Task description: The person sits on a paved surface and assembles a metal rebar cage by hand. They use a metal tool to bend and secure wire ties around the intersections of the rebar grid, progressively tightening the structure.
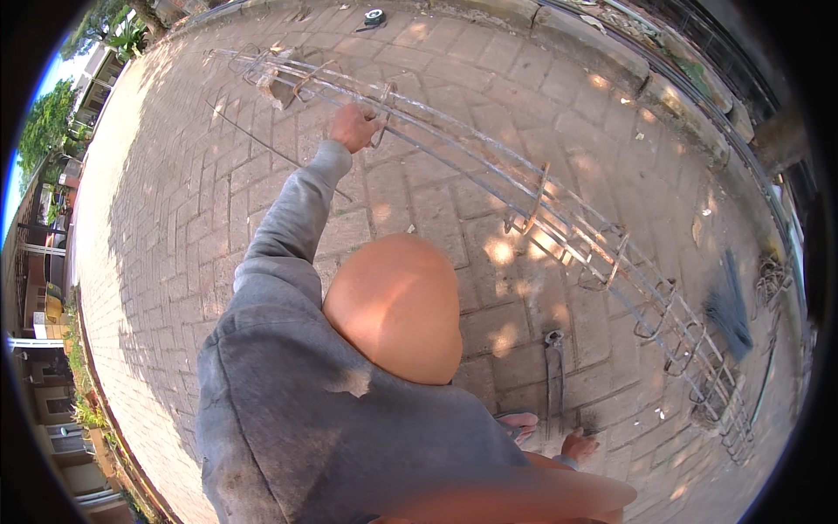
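Observation:
A long rebar cage (471, 131) runs across the paving from the far left to the near right, with bent square stirrups around its long bars. My left hand (353, 127), at the end of a grey sleeve, has its fingers closed on one stirrup (384, 109) near the cage's far end. At the lower right is my right hand (580, 447), low over the ground, its fingers apart and nothing visible in them. Metal pincers (556, 371) lie just beyond it, handles toward me. A smooth bare shape, apparently my bent knee (397, 306), fills the middle.
A block (278, 90) is under the cage's far end. Left of the cage lies a thin rod (271, 148). A bundle of blue-grey wires (729, 306) and a tangled wire coil (772, 278) lie at right. Farther off are a tape measure (374, 17) and a stone kerb (594, 39).

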Action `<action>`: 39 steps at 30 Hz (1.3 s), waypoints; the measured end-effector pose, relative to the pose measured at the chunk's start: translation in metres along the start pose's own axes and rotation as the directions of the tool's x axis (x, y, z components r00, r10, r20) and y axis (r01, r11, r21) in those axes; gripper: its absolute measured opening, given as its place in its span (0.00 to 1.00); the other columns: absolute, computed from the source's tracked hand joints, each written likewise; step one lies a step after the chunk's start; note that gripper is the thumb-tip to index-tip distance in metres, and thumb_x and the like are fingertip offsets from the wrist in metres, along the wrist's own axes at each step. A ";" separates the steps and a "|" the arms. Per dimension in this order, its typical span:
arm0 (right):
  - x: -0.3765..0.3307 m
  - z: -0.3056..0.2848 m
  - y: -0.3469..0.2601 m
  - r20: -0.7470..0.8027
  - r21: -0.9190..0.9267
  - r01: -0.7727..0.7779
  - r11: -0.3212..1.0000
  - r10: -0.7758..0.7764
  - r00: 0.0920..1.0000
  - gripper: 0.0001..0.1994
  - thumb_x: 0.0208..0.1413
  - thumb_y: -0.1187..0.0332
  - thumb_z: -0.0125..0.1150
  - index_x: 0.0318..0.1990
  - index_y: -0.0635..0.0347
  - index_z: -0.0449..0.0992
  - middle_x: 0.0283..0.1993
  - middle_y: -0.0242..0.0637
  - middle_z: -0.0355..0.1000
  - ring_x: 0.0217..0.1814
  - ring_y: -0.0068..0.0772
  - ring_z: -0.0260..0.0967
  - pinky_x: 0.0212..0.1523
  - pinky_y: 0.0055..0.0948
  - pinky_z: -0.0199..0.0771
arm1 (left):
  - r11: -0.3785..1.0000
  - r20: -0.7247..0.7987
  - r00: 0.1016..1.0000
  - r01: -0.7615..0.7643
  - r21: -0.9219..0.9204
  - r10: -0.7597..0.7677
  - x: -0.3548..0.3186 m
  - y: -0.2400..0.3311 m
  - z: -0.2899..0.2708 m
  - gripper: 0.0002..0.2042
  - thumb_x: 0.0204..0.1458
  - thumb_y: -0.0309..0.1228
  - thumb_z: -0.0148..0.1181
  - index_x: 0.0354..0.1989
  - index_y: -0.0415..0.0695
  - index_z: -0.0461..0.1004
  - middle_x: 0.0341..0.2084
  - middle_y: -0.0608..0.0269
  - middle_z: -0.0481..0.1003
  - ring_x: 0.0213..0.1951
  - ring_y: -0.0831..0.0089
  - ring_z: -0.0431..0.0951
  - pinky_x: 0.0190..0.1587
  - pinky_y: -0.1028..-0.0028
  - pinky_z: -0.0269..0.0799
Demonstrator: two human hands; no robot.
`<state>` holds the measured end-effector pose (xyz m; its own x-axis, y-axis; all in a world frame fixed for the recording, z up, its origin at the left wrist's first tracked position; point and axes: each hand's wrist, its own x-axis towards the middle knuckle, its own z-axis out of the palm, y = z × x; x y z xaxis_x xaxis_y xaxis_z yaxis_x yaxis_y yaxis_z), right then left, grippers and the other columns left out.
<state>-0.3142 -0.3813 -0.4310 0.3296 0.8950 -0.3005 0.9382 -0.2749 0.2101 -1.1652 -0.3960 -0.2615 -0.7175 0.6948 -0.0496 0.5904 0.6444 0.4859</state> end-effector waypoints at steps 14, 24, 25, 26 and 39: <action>0.009 0.000 0.003 0.047 0.337 -0.111 0.935 0.101 0.994 0.20 0.51 0.67 0.61 0.49 0.73 0.81 0.47 0.63 0.80 0.45 0.54 0.82 0.47 0.48 0.81 | 0.990 0.045 0.993 -0.103 -0.094 0.108 -0.014 0.064 0.038 0.18 0.52 0.43 0.71 0.37 0.38 0.87 0.18 0.55 0.81 0.19 0.72 0.81 0.29 0.69 0.76; -0.014 -0.086 0.042 -0.114 0.975 0.153 -0.163 0.228 0.967 0.05 0.67 0.73 0.57 0.47 0.60 0.75 0.41 0.33 0.73 0.40 0.24 0.73 0.44 0.34 0.82 | 0.845 -0.128 0.836 -0.521 0.122 0.534 -0.038 0.115 0.040 0.16 0.54 0.37 0.74 0.48 0.43 0.85 0.30 0.59 0.83 0.29 0.74 0.82 0.32 0.72 0.77; -0.015 -0.103 0.042 -0.142 0.960 0.183 -0.212 0.193 0.971 0.06 0.67 0.74 0.57 0.48 0.59 0.75 0.41 0.32 0.73 0.41 0.23 0.73 0.45 0.34 0.82 | 0.867 -0.109 0.861 -0.487 0.106 0.497 -0.034 0.125 0.043 0.17 0.54 0.38 0.74 0.49 0.44 0.84 0.32 0.60 0.84 0.30 0.74 0.82 0.34 0.72 0.77; -0.014 -0.117 0.039 -0.143 0.957 0.181 -0.228 0.173 0.975 0.05 0.67 0.73 0.58 0.48 0.59 0.75 0.40 0.32 0.73 0.43 0.24 0.73 0.46 0.35 0.81 | 0.821 -0.124 0.812 -0.566 0.072 0.571 -0.026 0.134 0.046 0.17 0.55 0.38 0.73 0.51 0.45 0.84 0.34 0.62 0.84 0.30 0.74 0.81 0.37 0.71 0.77; 0.042 -0.113 -0.075 -0.081 0.756 0.534 0.379 -0.755 0.651 0.17 0.60 0.60 0.64 0.44 0.68 0.75 0.26 0.45 0.71 0.27 0.44 0.71 0.30 0.41 0.69 | 0.865 0.224 0.961 -0.248 0.436 0.162 0.036 0.097 0.038 0.09 0.44 0.33 0.68 0.32 0.42 0.85 0.29 0.46 0.83 0.37 0.50 0.85 0.44 0.59 0.80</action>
<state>-0.3823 -0.2832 -0.3541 -0.5019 0.8187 -0.2789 0.6115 0.1078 -0.7839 -1.1196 -0.2962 -0.2492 -0.5110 0.8438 -0.1643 0.8496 0.5247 0.0524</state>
